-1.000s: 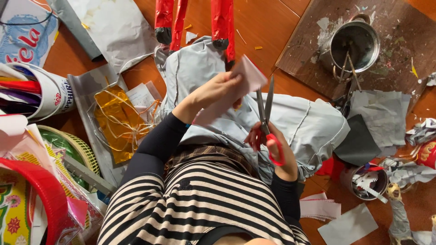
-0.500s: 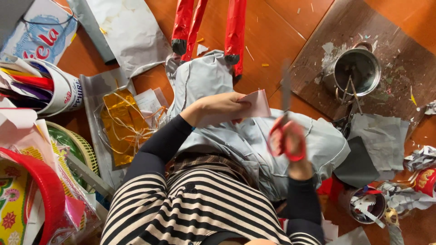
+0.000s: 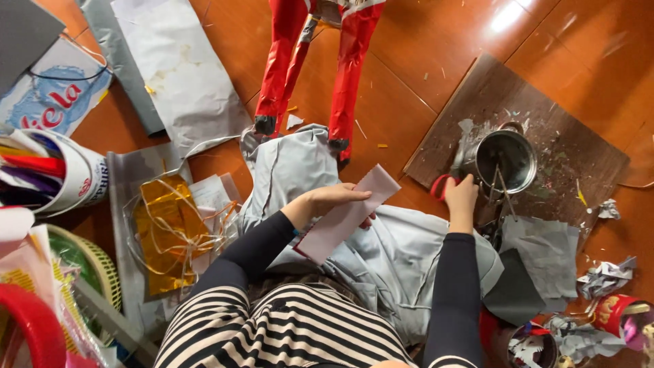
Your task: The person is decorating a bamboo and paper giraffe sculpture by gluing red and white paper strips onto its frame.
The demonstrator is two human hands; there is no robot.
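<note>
Underneath everything, a glossy orange-brown wooden floor, littered with scraps. Spread across the middle, a big rumpled sheet of grey paper, running under both forearms. Top left, a long silvery-white sheet, lying flat. Right of centre, a dark brown board, speckled with paper bits. Up top, two red paper-wrapped legs of a figure, standing on the grey sheet's upper edge. Left, a crinkled gold foil piece with string looped over it. Far left, a white cup tipped on its side, stuffed with coloured sticks. On the board, a shiny metal pot, upright, thin sticks poking out. Below it, folded grey sheets.

Centre stage: left hand, fingers curled over a pale pinkish paper strip, pinching it by the upper half, strip slanting from upper right down to lower left above the grey sheet. Over to the right hand, closed round red-handled scissors just beside the pot's rim, resting at the board's edge; blades hidden behind the hand, open or closed impossible to tell. Bottom right, a small red cup among shredded paper.
</note>
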